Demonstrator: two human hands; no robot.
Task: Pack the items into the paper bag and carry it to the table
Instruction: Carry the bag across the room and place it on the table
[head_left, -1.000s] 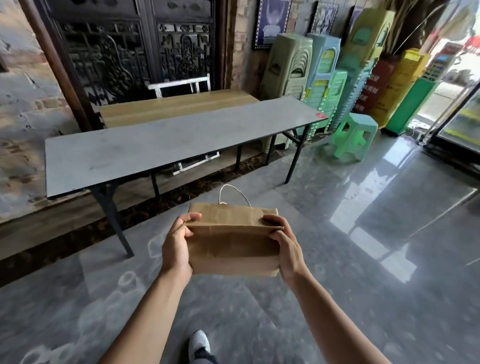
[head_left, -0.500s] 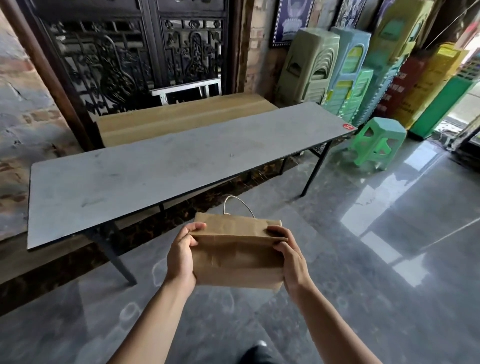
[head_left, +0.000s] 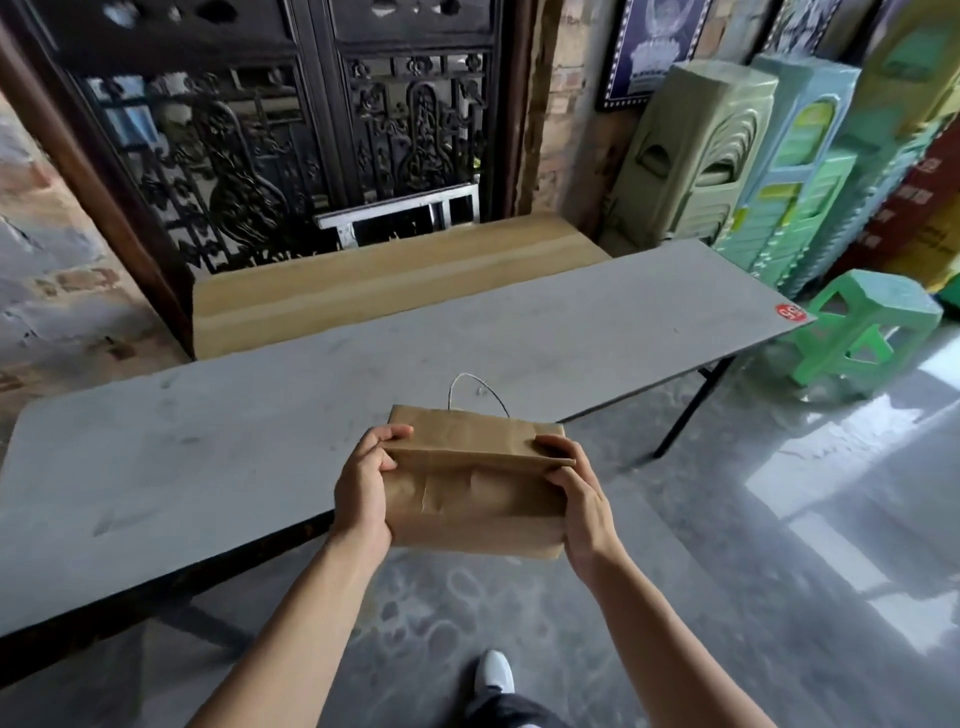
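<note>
1 paper bag (head_left: 475, 499) – top folded – clamped between left hand (head_left: 363, 491) and right hand (head_left: 584, 506), held level at grey surface (head_left: 208, 441) edge.

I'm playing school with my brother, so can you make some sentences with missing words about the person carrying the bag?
1. Both hands, the left hand and the right hand, hold a brown ____ bag.
2. The bag's top is folded ____.
3. The bare tabletop ahead is ____ in colour.
4. The plastic stool at the table's right end is ____.

Missing words: paper; shut; grey; green
</note>
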